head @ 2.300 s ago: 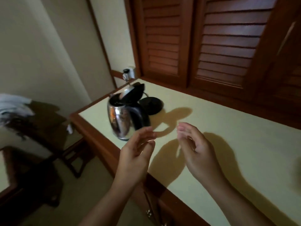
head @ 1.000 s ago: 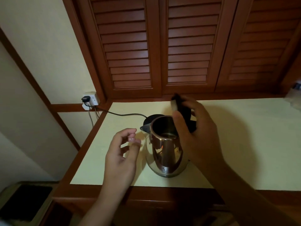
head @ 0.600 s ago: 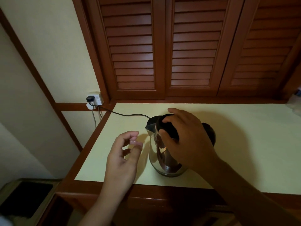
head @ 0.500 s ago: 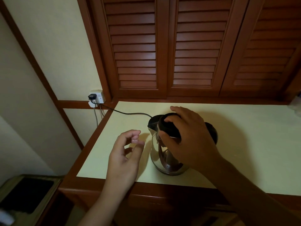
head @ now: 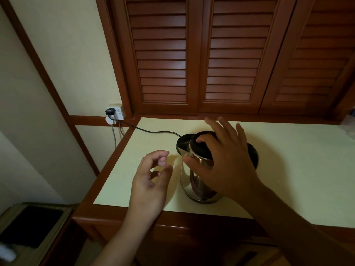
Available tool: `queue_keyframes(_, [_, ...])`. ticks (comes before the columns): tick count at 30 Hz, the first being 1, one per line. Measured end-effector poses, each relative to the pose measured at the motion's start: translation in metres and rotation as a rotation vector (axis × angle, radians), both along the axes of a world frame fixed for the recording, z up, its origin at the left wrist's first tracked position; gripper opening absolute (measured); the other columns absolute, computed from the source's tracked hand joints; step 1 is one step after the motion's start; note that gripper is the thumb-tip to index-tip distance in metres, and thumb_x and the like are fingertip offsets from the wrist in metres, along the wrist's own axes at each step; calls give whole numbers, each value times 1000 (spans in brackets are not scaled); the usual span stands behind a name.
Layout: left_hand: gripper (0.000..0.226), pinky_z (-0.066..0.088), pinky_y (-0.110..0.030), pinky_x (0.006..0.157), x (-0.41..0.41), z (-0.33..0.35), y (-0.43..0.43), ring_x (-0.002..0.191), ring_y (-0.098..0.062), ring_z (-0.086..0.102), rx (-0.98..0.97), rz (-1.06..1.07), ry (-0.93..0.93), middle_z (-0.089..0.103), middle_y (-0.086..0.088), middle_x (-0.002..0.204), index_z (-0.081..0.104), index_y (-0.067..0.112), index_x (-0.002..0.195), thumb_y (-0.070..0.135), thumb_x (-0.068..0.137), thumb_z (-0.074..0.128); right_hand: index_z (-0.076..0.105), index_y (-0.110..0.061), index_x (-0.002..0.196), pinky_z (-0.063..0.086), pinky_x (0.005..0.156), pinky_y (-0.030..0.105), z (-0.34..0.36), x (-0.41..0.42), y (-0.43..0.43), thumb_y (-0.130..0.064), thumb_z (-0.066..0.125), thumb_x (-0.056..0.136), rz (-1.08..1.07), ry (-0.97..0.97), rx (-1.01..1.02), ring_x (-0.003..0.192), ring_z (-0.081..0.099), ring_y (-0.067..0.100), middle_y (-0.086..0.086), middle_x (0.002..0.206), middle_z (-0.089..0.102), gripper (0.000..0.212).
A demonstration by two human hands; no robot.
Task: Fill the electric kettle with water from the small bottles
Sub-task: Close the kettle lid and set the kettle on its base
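Now shut, the lid (head: 199, 148) stood open a second ago. Your left hand (head: 151, 181) hovers nearest, grip loose and empty; your right hand (head: 226, 162) lies spread on the electric kettle (head: 187, 177), holding nothing. It stands near the front edge of the tabletop (head: 297, 169): a hard press could skid it off, and the cord (head: 153, 132) beyond may snag.

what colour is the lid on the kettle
The lid is black, on the shiny silver kettle; the head view shows it, partly under the right hand.
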State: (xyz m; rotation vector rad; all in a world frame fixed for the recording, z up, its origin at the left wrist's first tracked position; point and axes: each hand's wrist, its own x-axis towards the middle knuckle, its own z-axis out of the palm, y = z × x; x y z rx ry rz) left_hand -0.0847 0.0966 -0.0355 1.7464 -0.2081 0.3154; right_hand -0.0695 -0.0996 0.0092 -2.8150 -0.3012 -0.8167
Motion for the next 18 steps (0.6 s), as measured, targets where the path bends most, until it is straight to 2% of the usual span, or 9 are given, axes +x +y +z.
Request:
queue_keyframes(4, [26,44,-1,88,1,-1,1,120,8,55,5,-2,-1,64,17,123,64,34,123,20,102,63,62,-26,120,13,118,64,2,0,1,-83,30,86,0,-23,-6,150,24,31,4,157,39,73])
queue_keyframes(7, [28,47,-9,92,3,-2,2,121,4,56,-5,-4,8,64,19,123,64,37,122,19,102,63,55,-28,130,13,118,65,3,1,3,-84,29,85,-9,-12,3,150,22,31,4,159,36,76])
queue_keyframes(9, [29,47,-12,94,3,-3,2,120,4,57,-15,-4,10,65,19,122,65,37,122,16,102,63,57,-29,129,13,117,67,2,2,3,-84,28,85,-10,-10,-10,151,20,32,4,160,34,76])
queue_keyframes(13, [30,44,-1,88,4,-4,2,117,10,56,5,-1,8,64,20,122,64,36,122,13,102,63,66,-33,119,9,117,67,-2,3,1,-84,25,87,3,-2,-61,153,15,31,2,162,31,72])
queue_keyframes(18, [34,44,-1,89,6,-8,-1,118,6,56,16,-4,24,64,14,124,63,36,126,13,102,63,59,-39,127,4,117,68,-3,3,-2,-87,23,84,-10,71,-113,154,6,32,1,167,18,74])
